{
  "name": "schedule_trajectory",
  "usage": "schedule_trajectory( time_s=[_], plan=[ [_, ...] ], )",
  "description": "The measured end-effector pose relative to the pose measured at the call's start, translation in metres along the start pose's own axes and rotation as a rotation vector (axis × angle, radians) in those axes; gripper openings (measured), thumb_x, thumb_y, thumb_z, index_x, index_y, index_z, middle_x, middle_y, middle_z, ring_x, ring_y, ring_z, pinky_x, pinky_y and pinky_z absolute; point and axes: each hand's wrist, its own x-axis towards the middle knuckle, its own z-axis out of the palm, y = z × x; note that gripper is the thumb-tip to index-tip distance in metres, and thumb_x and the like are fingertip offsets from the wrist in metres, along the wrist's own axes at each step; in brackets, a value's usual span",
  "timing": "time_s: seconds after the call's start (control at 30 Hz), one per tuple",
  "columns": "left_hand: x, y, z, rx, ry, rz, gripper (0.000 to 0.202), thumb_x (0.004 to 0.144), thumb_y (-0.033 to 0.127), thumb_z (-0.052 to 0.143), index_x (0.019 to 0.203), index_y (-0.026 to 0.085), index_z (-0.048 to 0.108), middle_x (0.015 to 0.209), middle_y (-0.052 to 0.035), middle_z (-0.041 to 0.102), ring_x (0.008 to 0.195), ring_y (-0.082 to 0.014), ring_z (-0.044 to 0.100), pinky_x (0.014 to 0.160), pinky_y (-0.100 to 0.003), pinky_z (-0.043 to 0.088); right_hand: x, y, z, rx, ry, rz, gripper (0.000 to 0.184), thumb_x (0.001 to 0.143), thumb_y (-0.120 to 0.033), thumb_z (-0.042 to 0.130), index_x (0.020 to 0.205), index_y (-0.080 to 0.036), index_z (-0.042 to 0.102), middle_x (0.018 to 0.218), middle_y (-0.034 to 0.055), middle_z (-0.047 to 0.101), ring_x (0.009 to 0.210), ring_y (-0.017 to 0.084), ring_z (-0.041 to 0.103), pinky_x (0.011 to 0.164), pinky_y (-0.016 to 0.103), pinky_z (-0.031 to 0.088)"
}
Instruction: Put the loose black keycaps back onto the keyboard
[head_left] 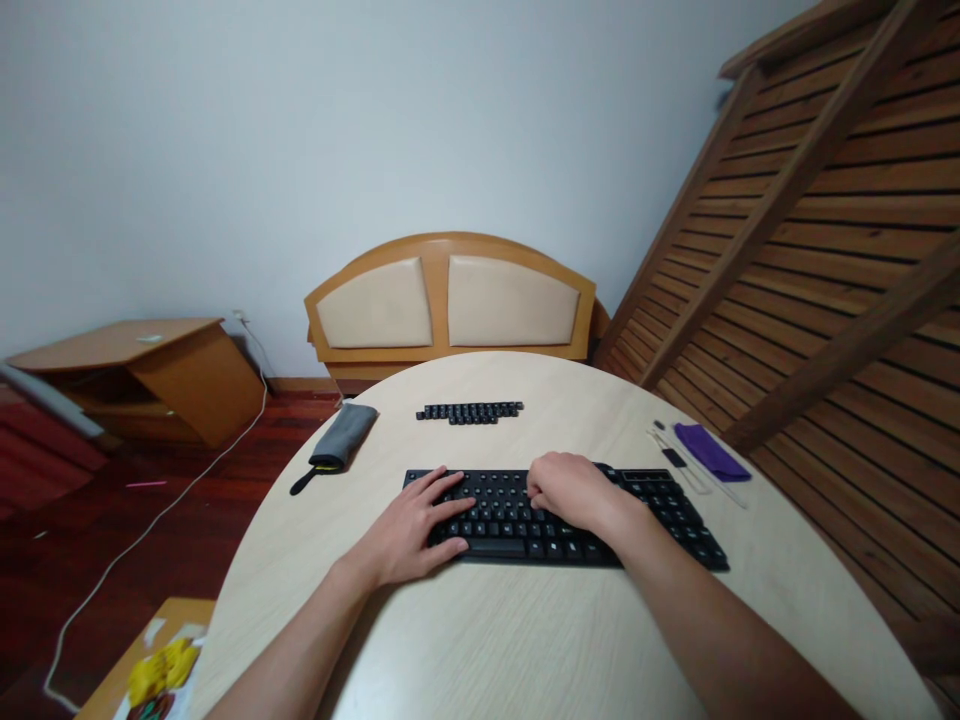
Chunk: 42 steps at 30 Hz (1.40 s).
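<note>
A black keyboard [495, 547] lies flat on the round pale table [442, 640]. Its upper rows show small bare key stems where keycaps are off. My left hand [412, 525] rests on the keyboard's left end with its fingers spread and holds nothing. Over the middle-right of the keys, my right hand [568, 488] is closed, fingers curled down against the keyboard. Whatever those fingers may hold is hidden under the hand. Behind the keyboard, several loose black keycaps [472, 412] are laid out in neat rows.
To the left on the table lies a grey folded cloth [346, 436] with a black strap-like end. At the right are a purple cloth [711, 452], thin pale sticks [694, 480] and a small black piece [673, 457]. Wooden slats [825, 250] lean beyond the right edge.
</note>
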Motion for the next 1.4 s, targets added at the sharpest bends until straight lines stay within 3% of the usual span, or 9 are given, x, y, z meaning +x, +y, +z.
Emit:
schedule_trajectory(
  time_s=[0.13, 0.27, 0.47, 0.67, 0.83, 1.13, 1.4],
  plan=[
    [0.0, 0.0, 0.0, -0.017, 0.017, 0.007, 0.052, 0.093, 0.053, 0.054, 0.141, 0.032, 0.052, 0.156, -0.0043, 0.037, 0.145, -0.0343, 0.029, 0.114, -0.058, 0.034, 0.004, 0.016, 0.004, 0.126, 0.058, -0.085, 0.017, 0.086, -0.033, 0.064, 0.091, -0.025, 0.079, 0.094, 0.0068, 0.076, 0.091, 0.025, 0.07, 0.075, 0.03, 0.048],
    [0.0, 0.0, 0.0, -0.015, 0.023, 0.011, 0.052, 0.094, 0.053, 0.054, 0.141, 0.032, 0.052, 0.156, -0.0046, 0.037, 0.145, -0.0345, 0.03, 0.114, -0.058, 0.034, 0.023, 0.024, 0.016, 0.159, 0.216, -0.064, 0.028, 0.093, -0.036, 0.052, 0.104, -0.023, 0.074, 0.106, 0.0075, 0.074, 0.097, 0.023, 0.067, 0.081, 0.03, 0.047],
    [0.0, -0.001, 0.001, -0.004, 0.009, 0.011, 0.052, 0.094, 0.053, 0.053, 0.141, 0.032, 0.052, 0.156, -0.005, 0.037, 0.145, -0.0336, 0.03, 0.114, -0.057, 0.034, 0.068, 0.027, 0.031, 0.116, 0.243, 0.007, 0.053, 0.09, -0.037, 0.057, 0.141, -0.021, 0.049, 0.129, 0.0127, 0.064, 0.116, 0.028, 0.061, 0.092, 0.036, 0.045],
    [0.0, -0.002, 0.002, -0.011, 0.019, 0.013, 0.052, 0.094, 0.053, 0.054, 0.141, 0.032, 0.052, 0.156, -0.0046, 0.036, 0.145, -0.0346, 0.03, 0.114, -0.058, 0.034, 0.1, 0.019, 0.031, 0.095, 0.255, 0.076, 0.054, 0.093, -0.036, 0.053, 0.144, -0.021, 0.044, 0.13, 0.0154, 0.061, 0.115, 0.028, 0.061, 0.092, 0.037, 0.045],
    [0.0, 0.0, 0.0, -0.012, 0.015, 0.0, 0.052, 0.094, 0.054, 0.053, 0.141, 0.032, 0.052, 0.156, -0.0041, 0.037, 0.144, -0.0341, 0.031, 0.114, -0.057, 0.034, 0.111, 0.014, 0.032, 0.098, 0.266, 0.104, 0.049, 0.095, -0.034, 0.051, 0.142, -0.022, 0.048, 0.132, 0.0159, 0.058, 0.117, 0.028, 0.058, 0.093, 0.036, 0.044],
    [0.0, 0.001, -0.001, 0.014, -0.011, -0.003, 0.053, 0.095, 0.054, 0.05, 0.142, 0.031, 0.05, 0.156, -0.0048, 0.036, 0.145, -0.0332, 0.029, 0.115, -0.056, 0.034, 0.094, 0.022, 0.032, 0.127, 0.267, 0.103, 0.027, 0.09, -0.023, 0.056, 0.114, -0.02, 0.065, 0.116, 0.0107, 0.069, 0.107, 0.024, 0.064, 0.085, 0.031, 0.044],
    [0.001, 0.004, -0.001, 0.028, 0.009, -0.014, 0.054, 0.091, 0.052, 0.057, 0.141, 0.03, 0.053, 0.155, -0.0052, 0.039, 0.144, -0.0346, 0.032, 0.113, -0.056, 0.036, 0.036, 0.026, 0.033, 0.262, 0.269, 0.025, 0.02, 0.091, -0.032, 0.058, 0.105, -0.023, 0.07, 0.106, 0.0051, 0.073, 0.1, 0.021, 0.066, 0.079, 0.028, 0.044]
  ],
)
